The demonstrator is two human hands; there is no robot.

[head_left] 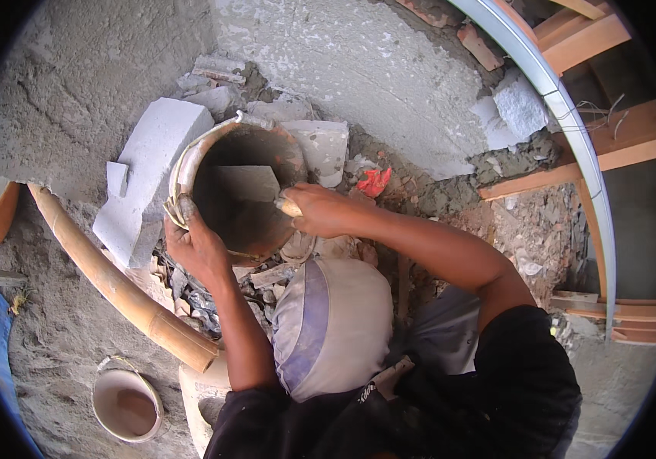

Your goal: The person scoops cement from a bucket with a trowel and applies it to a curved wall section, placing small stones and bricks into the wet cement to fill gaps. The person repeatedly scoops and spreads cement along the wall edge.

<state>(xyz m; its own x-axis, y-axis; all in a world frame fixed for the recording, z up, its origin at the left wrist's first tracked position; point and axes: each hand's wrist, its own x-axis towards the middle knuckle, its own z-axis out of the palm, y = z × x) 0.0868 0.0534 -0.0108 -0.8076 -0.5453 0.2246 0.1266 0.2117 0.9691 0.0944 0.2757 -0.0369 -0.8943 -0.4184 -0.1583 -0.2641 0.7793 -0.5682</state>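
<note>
A large orange-brown pipe opening [245, 191] sits just above the centre of the frame, its dark mouth facing the camera, with a grey flat slab [247, 183] visible inside it. The left hand [194, 243] grips the pipe's lower left rim, fingers curled over the mortar-smeared edge. The right hand [320, 209] rests at the right rim, fingers pressed together around a small pale tool or lump [288, 206]; what it is I cannot tell.

A white concrete block [148, 176] leans against the pipe on its left, and a second pale block [322, 147] touches the rim at the upper right. A red scrap [374, 182] lies just right of the right hand, on rubble and wet grey mortar. A long orange pipe [113, 279] runs diagonally from the left edge to the lower centre. A small bucket [126, 403] with a pale interior stands on sandy ground in the lower left. The person's bent knee in pale fabric [335, 325] fills the lower centre. A curved metal strip [572, 138] and wooden planks [618, 141] occupy the upper right.
</note>
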